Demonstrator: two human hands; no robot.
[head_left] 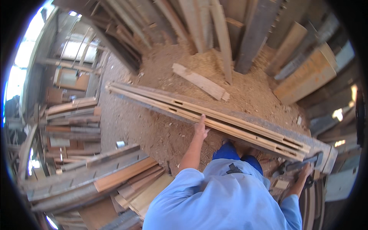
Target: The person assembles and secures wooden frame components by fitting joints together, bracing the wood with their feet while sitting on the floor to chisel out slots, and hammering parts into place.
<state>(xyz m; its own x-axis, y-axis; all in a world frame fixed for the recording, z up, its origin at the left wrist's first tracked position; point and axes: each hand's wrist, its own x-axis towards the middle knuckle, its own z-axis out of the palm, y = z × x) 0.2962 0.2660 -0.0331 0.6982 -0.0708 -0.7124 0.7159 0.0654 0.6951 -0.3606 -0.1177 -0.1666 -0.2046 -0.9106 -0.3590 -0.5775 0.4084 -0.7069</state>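
Observation:
Two long pale wooden strips (237, 134) with slots cut in them lie side by side on a narrow, weathered beam (317, 147). A dark gap runs between them, wider around the middle. My left hand (200, 128) holds the nearer strip near mid-length, its fingers reaching over the edge into the gap. At the right end, my right hand (305, 171) is closed around part of a dark grey metal tool (303, 164) beside the beam's end. The tool's kind is unclear, and some fingers are hidden.
A loose short board (201, 81) lies on the sawdust-covered ground beyond the beam. Planks (218, 38) lean upright at the back, and a thick squared timber (306, 74) stands at right. Stacked boards (126, 172) fill the lower left, near a small white cylinder (120, 144).

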